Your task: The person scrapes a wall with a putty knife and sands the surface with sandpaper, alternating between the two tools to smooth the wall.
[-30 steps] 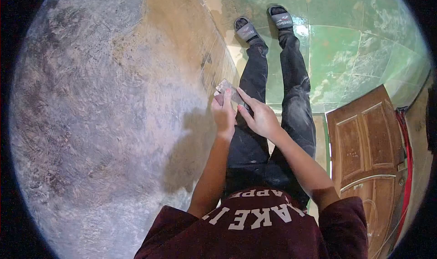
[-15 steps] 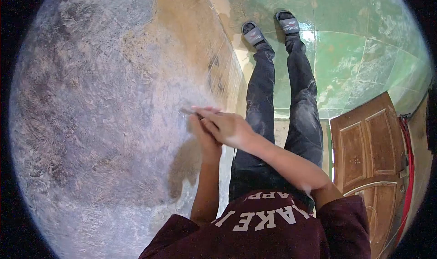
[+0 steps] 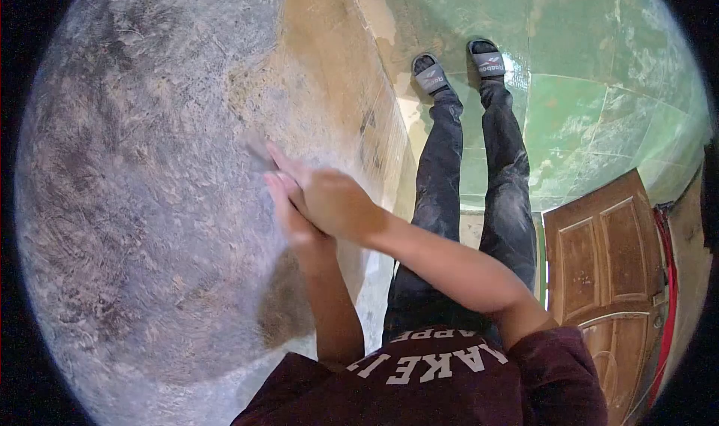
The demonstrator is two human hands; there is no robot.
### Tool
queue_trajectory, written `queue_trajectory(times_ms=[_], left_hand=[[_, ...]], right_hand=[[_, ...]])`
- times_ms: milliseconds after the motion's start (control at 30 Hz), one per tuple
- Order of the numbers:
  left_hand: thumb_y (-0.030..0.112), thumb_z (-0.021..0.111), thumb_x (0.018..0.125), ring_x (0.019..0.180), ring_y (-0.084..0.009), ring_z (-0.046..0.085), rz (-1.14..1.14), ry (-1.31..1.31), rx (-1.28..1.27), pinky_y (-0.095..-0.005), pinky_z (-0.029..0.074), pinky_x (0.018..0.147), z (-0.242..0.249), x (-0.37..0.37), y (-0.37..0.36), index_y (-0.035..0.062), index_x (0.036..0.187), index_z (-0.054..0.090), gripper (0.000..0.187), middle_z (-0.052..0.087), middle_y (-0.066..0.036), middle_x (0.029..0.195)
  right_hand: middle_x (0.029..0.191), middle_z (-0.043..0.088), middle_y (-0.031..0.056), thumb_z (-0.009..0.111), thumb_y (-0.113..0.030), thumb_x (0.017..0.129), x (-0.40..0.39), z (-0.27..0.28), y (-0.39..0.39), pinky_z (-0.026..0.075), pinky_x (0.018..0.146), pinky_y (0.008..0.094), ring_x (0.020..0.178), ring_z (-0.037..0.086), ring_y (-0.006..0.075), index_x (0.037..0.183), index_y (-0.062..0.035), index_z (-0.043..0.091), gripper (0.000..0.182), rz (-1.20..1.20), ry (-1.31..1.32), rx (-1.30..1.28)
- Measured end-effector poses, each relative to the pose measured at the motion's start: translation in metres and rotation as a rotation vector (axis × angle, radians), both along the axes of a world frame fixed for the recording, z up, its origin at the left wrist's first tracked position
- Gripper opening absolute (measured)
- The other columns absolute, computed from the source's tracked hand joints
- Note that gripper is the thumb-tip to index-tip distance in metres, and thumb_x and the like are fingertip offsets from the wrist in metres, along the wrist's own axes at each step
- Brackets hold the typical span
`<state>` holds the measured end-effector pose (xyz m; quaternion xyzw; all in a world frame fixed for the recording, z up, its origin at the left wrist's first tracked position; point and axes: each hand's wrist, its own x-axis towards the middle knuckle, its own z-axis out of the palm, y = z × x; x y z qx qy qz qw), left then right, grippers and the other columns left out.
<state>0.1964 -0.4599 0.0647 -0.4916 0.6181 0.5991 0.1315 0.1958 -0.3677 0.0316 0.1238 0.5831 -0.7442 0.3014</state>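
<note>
Above a mottled grey wall surface (image 3: 172, 224), my right hand (image 3: 338, 205) is closed around a thin flat grey scraper-like blade (image 3: 258, 152). Motion blurs the blade, and its grip end is hidden within my fingers. My left hand (image 3: 294, 220) presses close against my right from below, its fingers closed near the same blade. Whether the left fingers also grip it is partly hidden. Pale dust or blur shows around the hands, close to the surface.
A tan unpainted strip (image 3: 314, 74) borders the grey area. My feet in grey sandals (image 3: 429, 75) stand on green tiled floor (image 3: 562, 111) with pale smears. A wooden panelled door (image 3: 603, 254) and a red cloth strip (image 3: 672, 284) are on the right.
Both hands, with the blade, have moved left and slightly up across the grey surface. The camera view has shifted a little, so the feet appear lower and further right.
</note>
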Motion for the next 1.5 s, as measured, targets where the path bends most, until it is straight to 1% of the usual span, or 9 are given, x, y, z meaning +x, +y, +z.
queue_trajectory(times_ms=[100,200,367,633,800,967,1300,1433,1500], left_hand=[[0.052,0.037,0.109,0.11,-0.0219,0.06,-0.03,-0.026,0.03,-0.0387,0.047,0.099,0.007,-0.001,-0.007,0.0046,0.151,0.039,0.063,0.06,-0.009,0.118],[0.05,0.039,0.109,0.105,-0.0192,0.059,-0.024,0.002,-0.019,-0.0379,0.048,0.094,0.009,0.003,0.011,0.0073,0.151,0.04,0.06,0.059,-0.006,0.113],[0.052,0.038,0.108,0.101,-0.0184,0.06,-0.007,-0.019,-0.018,-0.0369,0.049,0.091,-0.009,-0.027,0.015,0.0101,0.152,0.04,0.061,0.06,-0.004,0.11],[0.056,0.035,0.107,0.099,-0.0187,0.06,0.074,-0.02,0.001,-0.0359,0.05,0.089,0.013,-0.019,0.037,0.0141,0.155,0.039,0.064,0.06,-0.003,0.109],[0.057,0.033,0.107,0.098,-0.0198,0.06,0.31,-0.048,0.174,-0.0373,0.05,0.089,0.023,-0.055,0.034,0.0178,0.156,0.038,0.063,0.06,-0.004,0.114],[0.054,0.035,0.107,0.106,-0.0206,0.059,-0.013,-0.013,0.092,-0.0382,0.048,0.093,0.001,-0.039,0.016,0.0141,0.153,0.041,0.061,0.06,-0.006,0.121],[0.056,0.037,0.107,0.097,-0.02,0.061,-0.182,0.087,0.082,-0.0393,0.051,0.087,-0.012,-0.04,0.01,0.0185,0.156,0.039,0.062,0.062,-0.006,0.115],[0.049,0.043,0.107,0.111,-0.0182,0.056,-0.103,0.006,0.009,-0.0379,0.046,0.098,-0.023,-0.058,0.009,0.0051,0.149,0.045,0.061,0.058,-0.004,0.125],[0.048,0.044,0.107,0.112,-0.0189,0.056,-0.089,-0.033,-0.03,-0.0382,0.046,0.098,-0.037,-0.071,0.021,0.0052,0.149,0.045,0.06,0.058,-0.004,0.127]], right_hand=[[0.096,0.069,0.027,0.042,-0.031,0.106,-0.008,-0.009,-0.014,0.053,0.076,0.0522,0.085,0.068,0.0452,0.153,-0.0193,0.044,0.049,-0.249,0.078,0.015],[0.087,0.068,0.0273,0.043,-0.033,0.106,-0.01,0.009,0.018,0.054,0.072,0.0495,0.079,0.068,0.0439,0.148,-0.0087,0.05,0.049,0.103,-0.043,-0.026],[0.092,0.07,0.0249,0.042,-0.037,0.105,-0.029,-0.002,0.001,0.054,0.074,0.052,0.08,0.068,0.0452,0.149,-0.013,0.049,0.05,-0.174,-0.031,0.104],[0.088,0.069,0.0247,0.041,-0.034,0.106,-0.03,0.003,0.03,0.052,0.07,0.053,0.077,0.068,0.0449,0.143,-0.0151,0.055,0.045,0.086,-0.03,0.004],[0.077,0.065,0.0239,0.048,-0.032,0.101,-0.032,0.015,0.015,0.05,0.066,0.0533,0.073,0.066,0.0442,0.105,-0.005,0.062,0.03,0.107,-0.082,-0.057],[0.082,0.07,0.0213,0.043,-0.041,0.104,-0.039,0.007,0.022,0.053,0.07,0.0553,0.077,0.069,0.0446,0.139,-0.0064,0.054,0.05,-0.059,0.054,0.063],[0.091,0.071,0.0226,0.045,-0.035,0.103,-0.046,0.015,0.026,0.056,0.075,0.05,0.086,0.07,0.0414,0.128,-0.0056,0.062,0.042,0.055,-0.024,0.109],[0.088,0.07,0.0202,0.044,-0.03,0.106,-0.005,-0.05,-0.026,0.054,0.071,0.0443,0.079,0.068,0.0375,0.112,-0.0048,0.068,0.035,-0.312,0.47,-0.127],[0.09,0.071,0.0208,0.044,-0.032,0.106,-0.033,-0.037,0.006,0.054,0.075,0.0428,0.079,0.07,0.0349,0.118,-0.0025,0.065,0.038,-0.116,0.222,-0.126]])
